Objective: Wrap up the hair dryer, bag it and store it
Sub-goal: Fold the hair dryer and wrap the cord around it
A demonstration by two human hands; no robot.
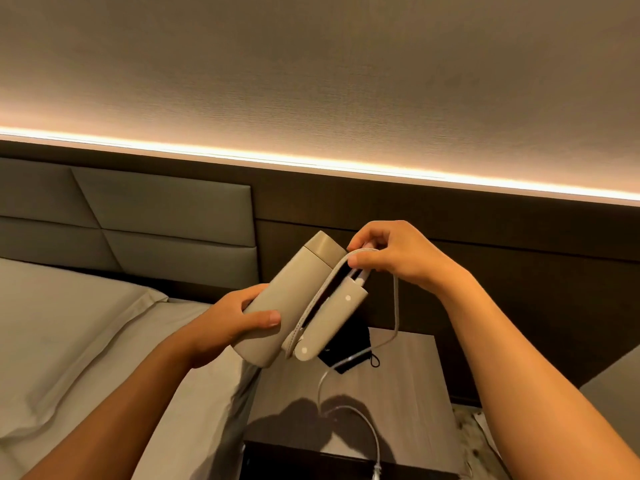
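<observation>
You hold the folded hair dryer point(294, 299) up in the air above the near edge of the bedside surface point(412, 386), between the bed point(86, 341) and the dark wall panel. Your left hand point(228, 323) wraps around the lower part of the dryer's barrel, thumb across the front and fingers behind, so that grip is clenched on the body. The barrel tilts with its darker end cap up and to the right. The handle is folded alongside the barrel, and a turn of the cord point(394, 306) already runs along the gap between handle and barrel. Your right hand point(391, 254) sits at the top end of the dryer, just beside the end cap, pinching the cord between thumb and fingertips; its grip is closed on the cord. From that pinch the cord drops in a loose loop to the right of the handle, passes down behind the dryer, and trails on across the surface toward the lower edge of the view. A small black bag point(349, 348) lies on the surface behind the dryer, partly hidden by it.
</observation>
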